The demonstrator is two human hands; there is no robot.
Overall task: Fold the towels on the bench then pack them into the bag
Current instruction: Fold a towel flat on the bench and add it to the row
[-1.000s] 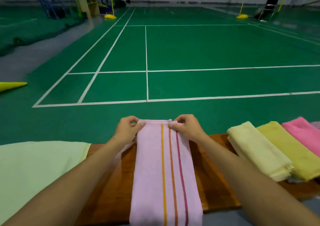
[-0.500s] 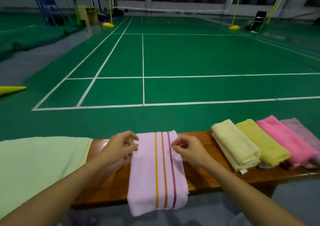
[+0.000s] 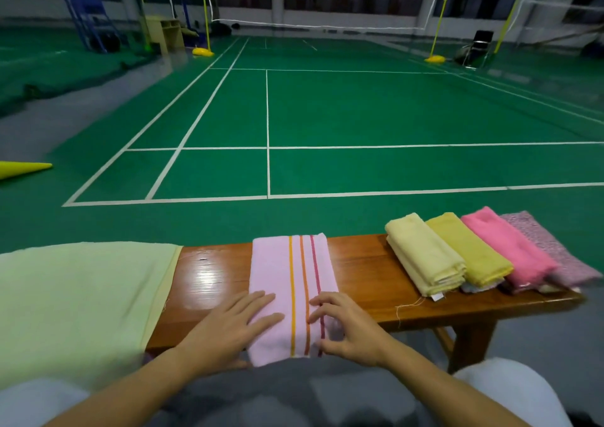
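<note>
Both hands have moved from the towel's far edge to its near end. Left hand (image 3: 228,323) lies flat, fingers spread, on the striped pink towel (image 3: 292,276); right hand (image 3: 346,325) presses it with bent fingertips. Towel folded, mid-table (image 3: 366,263), four folded towels (image 3: 483,253) to the right.

Striped towel (image 3: 291,283) mid-bench (image 3: 366,263), spread cloth (image 3: 75,299) left, four folded towels (image 3: 425,253) right
</note>
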